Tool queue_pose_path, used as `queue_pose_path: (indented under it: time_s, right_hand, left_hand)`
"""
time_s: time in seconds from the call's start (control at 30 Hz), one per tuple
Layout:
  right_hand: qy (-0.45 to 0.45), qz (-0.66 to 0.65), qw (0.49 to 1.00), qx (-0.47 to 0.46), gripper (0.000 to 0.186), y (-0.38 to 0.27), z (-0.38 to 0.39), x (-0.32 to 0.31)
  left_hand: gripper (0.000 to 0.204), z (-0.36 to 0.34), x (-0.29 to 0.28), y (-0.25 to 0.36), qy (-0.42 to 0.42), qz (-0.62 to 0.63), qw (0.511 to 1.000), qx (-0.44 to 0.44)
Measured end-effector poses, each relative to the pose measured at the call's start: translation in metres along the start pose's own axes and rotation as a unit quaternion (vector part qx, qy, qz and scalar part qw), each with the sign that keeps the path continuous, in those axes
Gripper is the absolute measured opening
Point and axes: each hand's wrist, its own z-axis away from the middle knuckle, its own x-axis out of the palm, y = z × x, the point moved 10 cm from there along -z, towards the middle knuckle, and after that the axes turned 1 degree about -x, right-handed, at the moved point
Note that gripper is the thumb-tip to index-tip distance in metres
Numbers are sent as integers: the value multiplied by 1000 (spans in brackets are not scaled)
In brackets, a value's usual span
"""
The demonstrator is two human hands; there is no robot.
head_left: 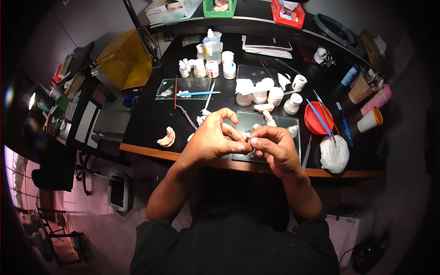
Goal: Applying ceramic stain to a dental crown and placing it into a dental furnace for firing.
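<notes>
The right hand point(283, 153) has thumb and forefinger pinched together, apparently on one small piece point(248, 137) that is mostly hidden. The left hand point(211, 136) brings its thumb and forefinger to the same spot, the other fingers curled; whether they also clamp it, I cannot tell. The piece sits between the two hands, held above the worktop point(146, 117).

The step in hand looks like close fingertip work on that piece; the next move probably calls for a light, steady pinch and a small turn.

Below the hands lies one glass plate point(245, 120); a second glass plate point(160, 88) lies to the left. One curved pale cast point(167, 137) rests at the near left. To the right are one red bowl point(312, 123), two brushes point(326, 123) leaning across it and one white wad point(334, 156). Farther back stands one large clear bottle point(211, 49). The shelf holds two bins, one green bin point(220, 13) and one red bin point(287, 18).
</notes>
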Motion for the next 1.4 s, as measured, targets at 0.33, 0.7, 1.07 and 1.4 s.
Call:
queue_pose_path:
  time_s: [0.33, 0.7, 1.07, 1.4]
  right_hand:
    - [2, 0, 1000, 4, 9, 3, -11, 1]
    - [79, 179, 972, -129, 3, -10, 1, 3]
    - [109, 151, 962, -201, 8, -30, 26, -25]
    - [169, 174, 948, -204, 12, -32, 57, -50]
  left_hand:
    - [64, -3, -9, 0, 30, -46, 998, 0]
    - [35, 87, -70, 4, 277, -260, 908, 179]
    - [22, 133, -150, -1, 447, -364, 802, 156]
    - [35, 55, -124, 17, 158, -545, 814, 125]
